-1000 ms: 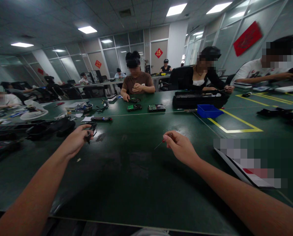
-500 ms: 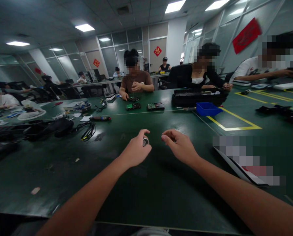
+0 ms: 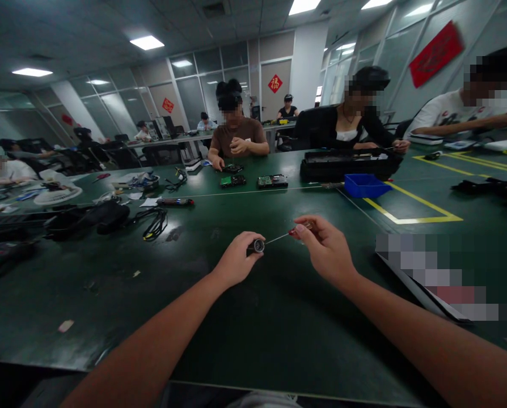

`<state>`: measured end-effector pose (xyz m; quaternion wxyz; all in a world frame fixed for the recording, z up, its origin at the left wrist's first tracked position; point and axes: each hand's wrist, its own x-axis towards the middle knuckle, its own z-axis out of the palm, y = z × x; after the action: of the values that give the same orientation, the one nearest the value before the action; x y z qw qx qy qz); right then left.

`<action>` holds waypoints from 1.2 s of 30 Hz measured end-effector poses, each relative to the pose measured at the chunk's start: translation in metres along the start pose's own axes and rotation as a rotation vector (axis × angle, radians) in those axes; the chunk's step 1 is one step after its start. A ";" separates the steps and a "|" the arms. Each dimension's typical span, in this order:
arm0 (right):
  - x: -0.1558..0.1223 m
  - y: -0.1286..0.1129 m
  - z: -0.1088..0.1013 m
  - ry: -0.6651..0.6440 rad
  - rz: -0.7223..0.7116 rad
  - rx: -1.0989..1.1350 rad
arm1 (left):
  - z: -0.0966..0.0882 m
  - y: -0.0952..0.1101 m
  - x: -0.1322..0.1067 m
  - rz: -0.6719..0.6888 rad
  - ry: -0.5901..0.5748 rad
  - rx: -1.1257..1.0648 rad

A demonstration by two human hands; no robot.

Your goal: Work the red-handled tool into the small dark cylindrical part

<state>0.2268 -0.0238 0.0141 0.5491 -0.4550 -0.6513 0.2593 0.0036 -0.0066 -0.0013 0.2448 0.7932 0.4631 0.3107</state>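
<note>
My left hand (image 3: 236, 262) is closed around a small dark cylindrical part (image 3: 257, 246) with a round silvery end facing right. My right hand (image 3: 328, 249) pinches a thin screwdriver (image 3: 288, 234) with a red handle; its metal shaft points left and its tip meets the end of the cylindrical part. Both hands hover just above the green table (image 3: 253, 317), near its middle.
A black cable bundle (image 3: 153, 222) and dark bags (image 3: 92, 218) lie at the left. Circuit boards (image 3: 253, 182), a blue bin (image 3: 364, 185) and a long black case (image 3: 347, 166) sit further back. A flat device (image 3: 427, 283) lies at the right. Other people sit around the table.
My left hand came from the cable bundle at the left to the middle, carrying the small cylindrical part. The screwdriver tip in my right hand now meets that part.
</note>
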 end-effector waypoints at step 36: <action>0.001 -0.003 0.000 -0.075 0.024 -0.257 | -0.004 -0.007 -0.001 0.012 0.026 0.005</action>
<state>0.2253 -0.0242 0.0173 0.4583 -0.5197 -0.6936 0.1970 -0.0032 -0.0045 -0.0037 0.2347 0.7923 0.4625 0.3214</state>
